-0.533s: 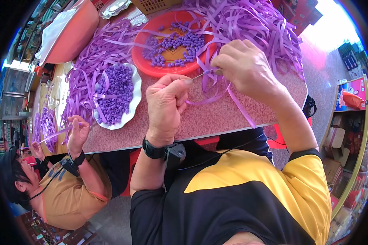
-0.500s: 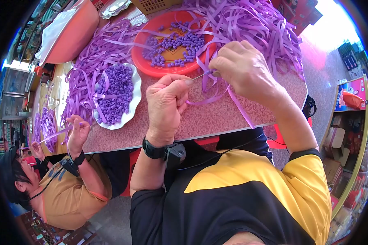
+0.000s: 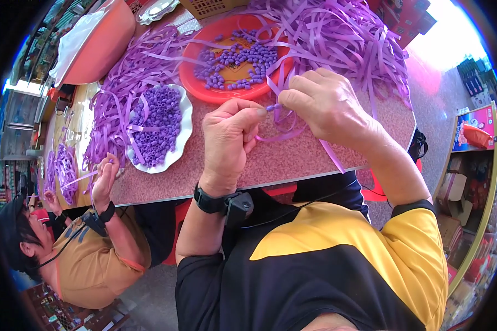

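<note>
My left hand [image 3: 226, 132] is closed in a pinch on a thin needle, now hidden by its fingers and a purple bead. The bead [image 3: 270, 108] sits at my left fingertips, between the two hands. To its right, my right hand [image 3: 326, 105] has its thumb and fingers closed by the bead and a purple ribbon [image 3: 284, 135]. The ribbon loops below both hands, and its tail hangs toward the table's near edge. Just behind the hands is a red-orange plate [image 3: 196, 91] with purple beads spread on it.
A white scalloped dish [image 3: 185, 124] of purple beads stands left of my hands. Heaps of purple ribbon [image 3: 337, 38] cover the far right and left of the table [image 3: 204, 179]. At the left, another person's hand [image 3: 105, 182] holds a ribbon. A large pink basin [image 3: 102, 47] stands far left.
My right hand has moved slightly left and down, bringing the bead up against my left fingertips. The bare length of needle between the hands is no longer visible.
</note>
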Available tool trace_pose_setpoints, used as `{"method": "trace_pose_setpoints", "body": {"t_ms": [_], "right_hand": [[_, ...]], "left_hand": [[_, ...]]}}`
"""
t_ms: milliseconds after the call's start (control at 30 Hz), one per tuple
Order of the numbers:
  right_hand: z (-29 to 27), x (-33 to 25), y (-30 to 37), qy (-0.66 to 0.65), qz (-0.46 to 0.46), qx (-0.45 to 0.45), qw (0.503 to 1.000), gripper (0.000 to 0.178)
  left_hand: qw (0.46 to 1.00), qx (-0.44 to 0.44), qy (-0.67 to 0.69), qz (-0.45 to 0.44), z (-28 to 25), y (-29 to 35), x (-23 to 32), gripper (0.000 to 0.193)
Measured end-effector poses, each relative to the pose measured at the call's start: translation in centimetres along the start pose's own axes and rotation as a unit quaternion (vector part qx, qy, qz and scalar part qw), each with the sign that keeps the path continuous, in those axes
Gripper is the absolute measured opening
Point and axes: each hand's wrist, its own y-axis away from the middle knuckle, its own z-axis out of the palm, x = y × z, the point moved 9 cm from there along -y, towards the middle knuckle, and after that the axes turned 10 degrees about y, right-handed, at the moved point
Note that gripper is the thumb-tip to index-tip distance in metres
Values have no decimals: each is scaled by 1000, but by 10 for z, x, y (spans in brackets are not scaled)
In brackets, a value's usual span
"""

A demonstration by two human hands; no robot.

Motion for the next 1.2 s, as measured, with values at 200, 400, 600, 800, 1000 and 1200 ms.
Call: {"method": "trace_pose_setpoints", "body": {"t_ms": [200,400,600,800,1000,1200], "right_hand": [[0,1,2,-15,21,5,1000,17],[-5,1,1,-41,30,30,998,16],[-18,24,3,-63,74,54,994,12],[-89,136,48,-28,328,173,928,12],[-26,102,34,-238,263,-68,932,14],[-77,146,41,-685,246,244,641,21]], "left_hand": [[993,-40,-78,77,21,4,11,18],[987,-42,-108,114,23,8,19,12],[986,-20,-77,144,11,5,23,7],[990,-4,-18,140,-9,-2,27,9],[997,-1,-43,70,8,5,22,10],[995,-73,19,63,36,7,58,22]]}}
